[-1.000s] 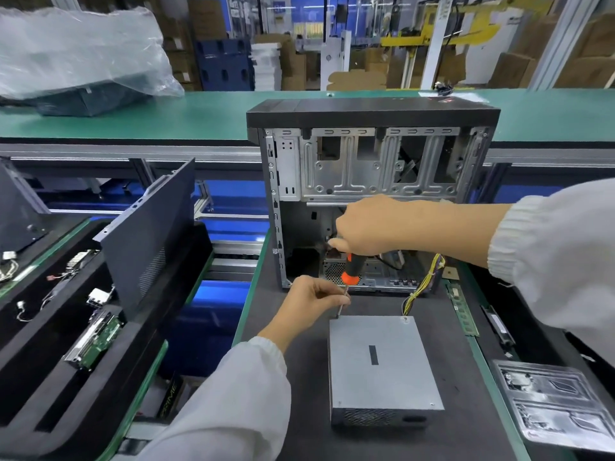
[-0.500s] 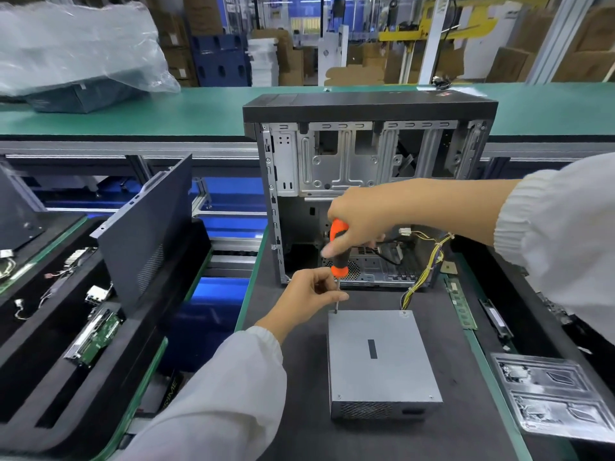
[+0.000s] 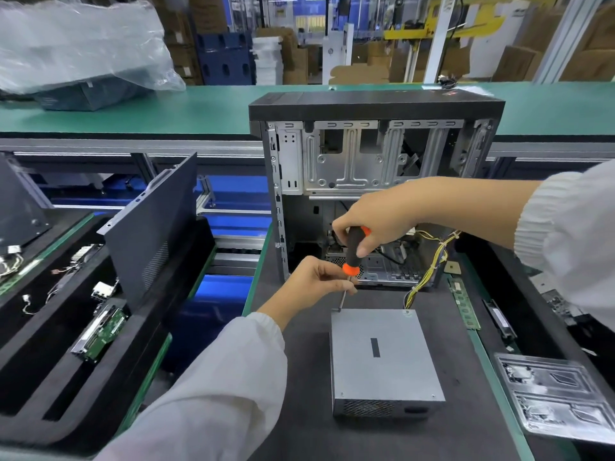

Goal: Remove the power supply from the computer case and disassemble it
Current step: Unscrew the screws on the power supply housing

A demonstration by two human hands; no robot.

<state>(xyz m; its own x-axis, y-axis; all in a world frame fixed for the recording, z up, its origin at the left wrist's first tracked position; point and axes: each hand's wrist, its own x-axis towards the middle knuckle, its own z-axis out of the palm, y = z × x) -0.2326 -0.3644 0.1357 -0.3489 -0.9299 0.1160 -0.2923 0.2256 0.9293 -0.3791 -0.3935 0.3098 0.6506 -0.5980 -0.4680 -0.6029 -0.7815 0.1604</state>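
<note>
No text, label, brand or number is sharp enough to read anywhere.

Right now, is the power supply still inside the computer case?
No, the power supply lies on the mat in front of the open computer case.

I work in an electronics factory: beyond my fingers (image 3: 336,287) runs a long green bench (image 3: 206,108), behind it cardboard boxes (image 3: 519,61) are stacked, and left of my fingers foam trays (image 3: 66,377) hold parts.
</note>
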